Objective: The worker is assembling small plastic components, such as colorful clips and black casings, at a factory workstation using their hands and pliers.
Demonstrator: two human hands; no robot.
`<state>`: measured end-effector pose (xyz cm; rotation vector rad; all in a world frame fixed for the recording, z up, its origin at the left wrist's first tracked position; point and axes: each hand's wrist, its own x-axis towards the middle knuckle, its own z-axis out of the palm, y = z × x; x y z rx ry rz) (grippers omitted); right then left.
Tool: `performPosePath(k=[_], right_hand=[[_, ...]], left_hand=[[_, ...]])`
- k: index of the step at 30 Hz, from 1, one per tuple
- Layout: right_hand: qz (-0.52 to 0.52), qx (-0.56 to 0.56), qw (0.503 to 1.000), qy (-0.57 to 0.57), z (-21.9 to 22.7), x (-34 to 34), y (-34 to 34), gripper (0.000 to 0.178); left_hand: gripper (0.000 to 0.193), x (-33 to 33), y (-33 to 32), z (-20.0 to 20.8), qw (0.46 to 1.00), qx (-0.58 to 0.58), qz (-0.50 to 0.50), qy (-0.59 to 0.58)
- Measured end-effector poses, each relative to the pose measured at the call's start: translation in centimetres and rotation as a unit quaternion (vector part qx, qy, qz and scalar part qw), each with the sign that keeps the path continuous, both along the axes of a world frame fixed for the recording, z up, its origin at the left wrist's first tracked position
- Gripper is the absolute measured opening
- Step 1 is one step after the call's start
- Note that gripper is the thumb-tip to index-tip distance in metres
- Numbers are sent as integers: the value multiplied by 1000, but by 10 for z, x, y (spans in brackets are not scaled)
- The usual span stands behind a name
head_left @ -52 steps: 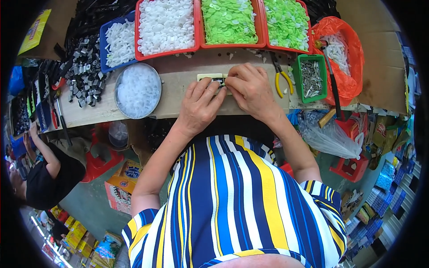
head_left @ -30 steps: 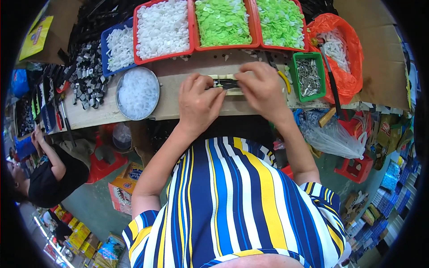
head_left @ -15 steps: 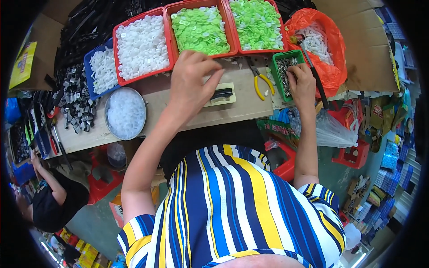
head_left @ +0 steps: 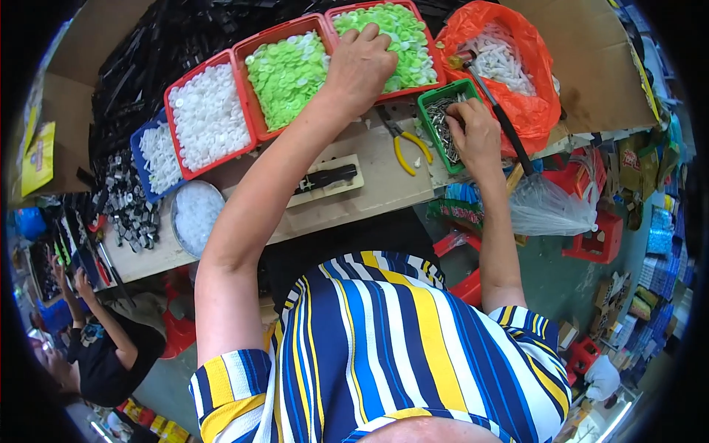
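My left hand (head_left: 360, 72) reaches over the right-hand red bin (head_left: 441, 76), its bent fingertips down among green plastic discs (head_left: 405, 46). Whatever those fingers pinch is hidden. Over a small green box (head_left: 429, 128) of thin metal pins (head_left: 441, 127), my right hand (head_left: 474, 136) has its thumb and fingers drawn together; I cannot make out what is between them. A shallow cream holder (head_left: 357, 179) with a black elongated part (head_left: 330, 176) lies on the table in front of me, partly behind my left forearm. Yellow-handled pliers (head_left: 402, 151) lie beside the green box.
Left of the discs stand another green-disc bin (head_left: 284, 81), a bin of white discs (head_left: 210, 118), a blue tray (head_left: 140, 156) and a round bowl (head_left: 198, 214). An orange bag (head_left: 543, 70) of white pieces and a black-shafted tool (head_left: 502, 118) are at right. A co-worker (head_left: 111, 347) sits at left.
My left hand has gone from above the cream holder up and right into the right-hand green-disc bin. The right hand stays at the pin box. The whole view has shifted somewhat.
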<state>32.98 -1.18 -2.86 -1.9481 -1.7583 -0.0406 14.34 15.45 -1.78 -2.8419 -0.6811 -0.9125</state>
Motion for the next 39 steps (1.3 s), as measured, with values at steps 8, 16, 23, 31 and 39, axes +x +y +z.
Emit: performPosePath(k=[8, 16, 23, 31, 39], right_hand=[[5, -7, 1000, 27, 7, 1, 4, 6], [17, 9, 972, 233, 25, -8, 0, 11], [119, 20, 944, 308, 57, -79, 4, 11], [128, 52, 946, 294, 56, -95, 1, 11], [120, 34, 943, 310, 56, -96, -2, 11]], left_hand=[[8, -12, -7, 14, 985, -110, -12, -133], [20, -46, -59, 24, 747, -602, 52, -277], [12, -65, -94, 26, 826, -490, 50, -274], [9, -70, -108, 28, 908, -301, 42, -288], [10, -69, -112, 26, 919, -271, 35, -285]])
